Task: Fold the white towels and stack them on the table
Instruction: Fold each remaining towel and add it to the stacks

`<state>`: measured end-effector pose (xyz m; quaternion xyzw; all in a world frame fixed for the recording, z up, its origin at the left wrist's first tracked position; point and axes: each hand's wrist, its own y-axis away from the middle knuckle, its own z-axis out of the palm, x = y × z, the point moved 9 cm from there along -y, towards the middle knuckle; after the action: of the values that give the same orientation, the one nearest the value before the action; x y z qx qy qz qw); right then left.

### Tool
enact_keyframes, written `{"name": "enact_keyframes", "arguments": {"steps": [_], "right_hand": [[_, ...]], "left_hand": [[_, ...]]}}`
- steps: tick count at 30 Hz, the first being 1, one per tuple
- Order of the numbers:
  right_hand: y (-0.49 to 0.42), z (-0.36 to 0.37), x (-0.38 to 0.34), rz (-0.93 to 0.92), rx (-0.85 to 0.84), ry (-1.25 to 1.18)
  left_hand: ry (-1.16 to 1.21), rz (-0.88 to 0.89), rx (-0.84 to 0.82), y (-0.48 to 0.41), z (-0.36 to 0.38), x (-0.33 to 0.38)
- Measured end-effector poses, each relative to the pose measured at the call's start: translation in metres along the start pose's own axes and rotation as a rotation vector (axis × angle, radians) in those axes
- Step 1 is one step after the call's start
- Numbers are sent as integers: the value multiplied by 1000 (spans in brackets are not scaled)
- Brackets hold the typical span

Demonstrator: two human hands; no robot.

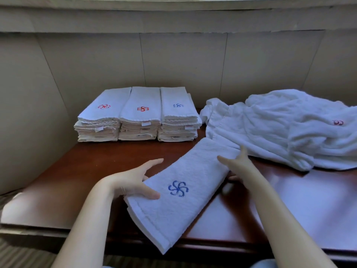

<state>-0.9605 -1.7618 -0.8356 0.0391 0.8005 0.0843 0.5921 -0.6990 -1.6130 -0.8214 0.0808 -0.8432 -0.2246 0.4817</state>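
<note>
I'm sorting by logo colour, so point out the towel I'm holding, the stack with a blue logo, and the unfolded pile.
Held towel (193, 167): head view, terry above its logo.
Blue-logo stack (178, 113): head view, top towel below logo.
Unfolded pile (270, 122): head view, middle of rumpled cloth.

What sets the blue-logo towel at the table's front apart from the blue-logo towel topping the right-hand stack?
The near towel is angled diagonally, its end past the table's front edge. The stack-top towel sits square near the wall. The near towel is a single piece, while the stack-top towel rests on a pile of folded ones. Both are white, folded into long strips, with a blue pinwheel logo facing up.
</note>
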Motion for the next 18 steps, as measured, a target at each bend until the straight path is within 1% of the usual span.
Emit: {"name": "enact_keyframes", "arguments": {"steps": [2,4,7,13,15,18], "right_hand": [[9,22,-2,-53,-166,-49],[14,36,-8,-142,-229,-74],[23,42,-21,-264,-213,-143],[41,42,-71,-454,-206,-441],[45,52,-103,-515,-218,-462],[38,92,-164,-565,-288,-424]], "left_hand": [[82,84,-52,2,7,9],[122,139,-48,3,9,14],[134,172,-7,6,6,16],[183,269,142,29,-19,27],[221,308,199,42,-39,31],[298,342,257,59,-82,29]]}}
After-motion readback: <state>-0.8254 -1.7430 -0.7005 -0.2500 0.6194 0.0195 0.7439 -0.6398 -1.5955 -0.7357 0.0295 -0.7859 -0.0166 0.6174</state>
